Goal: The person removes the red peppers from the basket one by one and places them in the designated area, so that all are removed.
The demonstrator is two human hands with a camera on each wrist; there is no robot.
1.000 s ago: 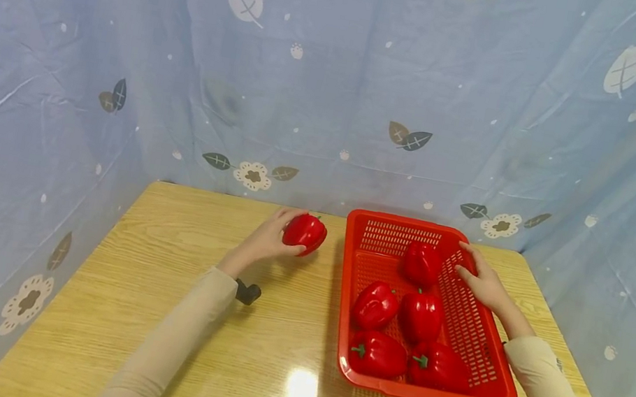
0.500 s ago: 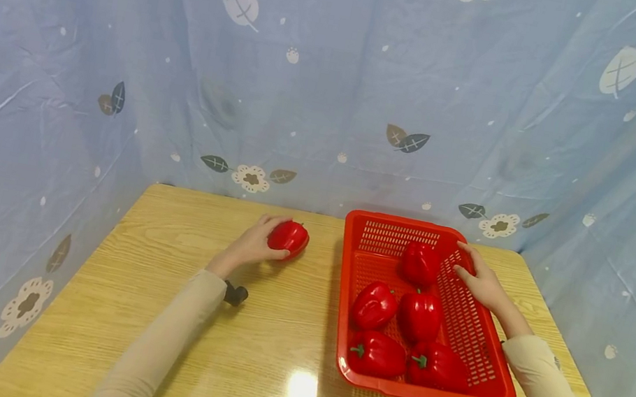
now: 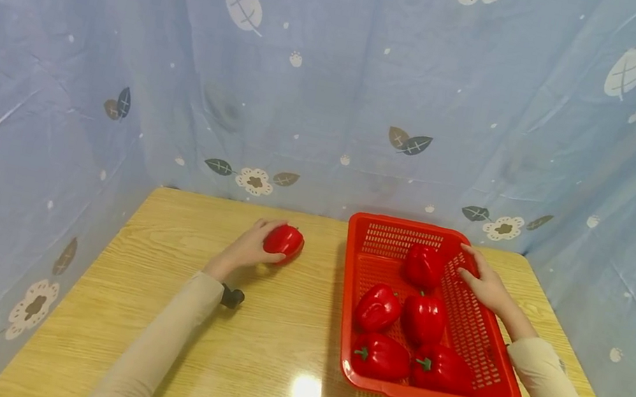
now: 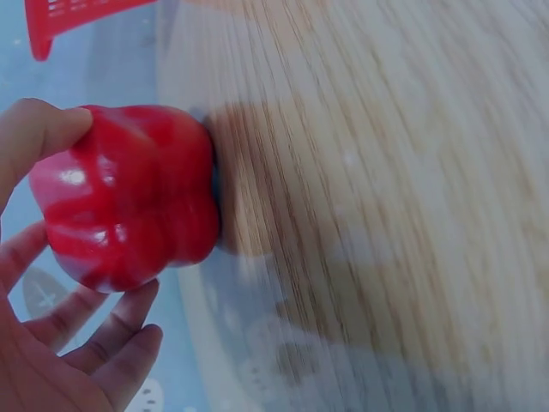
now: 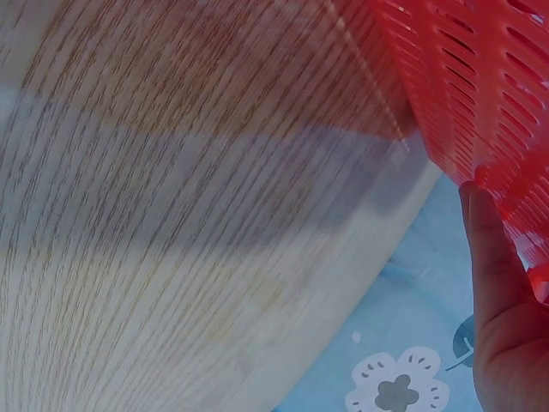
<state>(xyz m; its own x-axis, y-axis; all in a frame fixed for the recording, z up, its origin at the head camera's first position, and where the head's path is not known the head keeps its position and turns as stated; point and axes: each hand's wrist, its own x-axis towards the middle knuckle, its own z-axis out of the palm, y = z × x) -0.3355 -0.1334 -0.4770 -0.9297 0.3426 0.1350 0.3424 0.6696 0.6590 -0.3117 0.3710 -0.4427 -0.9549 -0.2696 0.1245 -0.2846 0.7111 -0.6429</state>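
A red bell pepper [image 3: 285,242] is at the far middle of the table, left of the basket. My left hand [image 3: 250,247] grips it, the thumb [image 4: 47,133] on one side and the fingers [image 4: 120,326] round the other. In the left wrist view the pepper [image 4: 129,197] appears to sit on or just at the wood. My right hand [image 3: 487,289] holds the right rim of a red plastic basket [image 3: 343,288]; a straight finger [image 5: 491,245] lies against its perforated wall in the right wrist view. Several red peppers [image 3: 423,318] lie inside the basket.
The wooden table [image 3: 249,371] spreads out in front and to the left of the basket. Blue patterned cloth [image 3: 312,84] hangs behind its back edge and along both sides. A small black device [image 3: 232,297] sits at the left wrist.
My left hand has carried the pepper a little to the left and lower, away from the basket. The right hand keeps its place on the basket rim.
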